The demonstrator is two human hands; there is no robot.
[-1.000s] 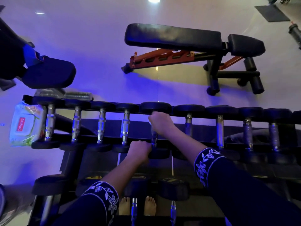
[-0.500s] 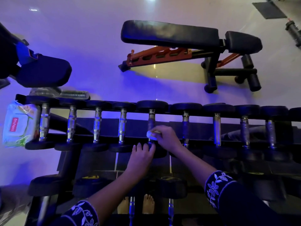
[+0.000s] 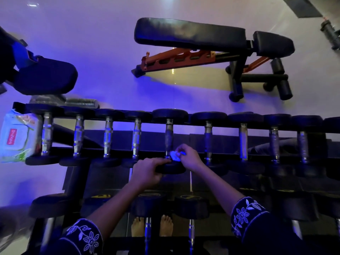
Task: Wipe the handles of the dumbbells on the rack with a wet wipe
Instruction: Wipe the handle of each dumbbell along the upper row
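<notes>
**Wipe pinched at the near end of a dumbbell handle**

The fingers of the right hand are curled round a small white wet wipe, pinching it against the near end of a metal handle, right where the handle meets the black weight head. The left hand lies just beside it, and its fingers grasp the rim of that same near head. Both hands are on one dumbbell, the fifth from the left on the upper tier of the rack. It lies across the rails in a row with the others, handles pointing away from the person.

Both forearms come up from the bottom edge in dark sleeves with white flower embroidery at the cuffs. Below the hands, a lower tier holds larger dumbbells, and two bare feet show between them.

At the rack's far left end sits a pack of wipes, touching the first dumbbell. Beyond the rack, on the glossy floor, stands a black padded bench with an orange frame, well apart from the rack.
</notes>
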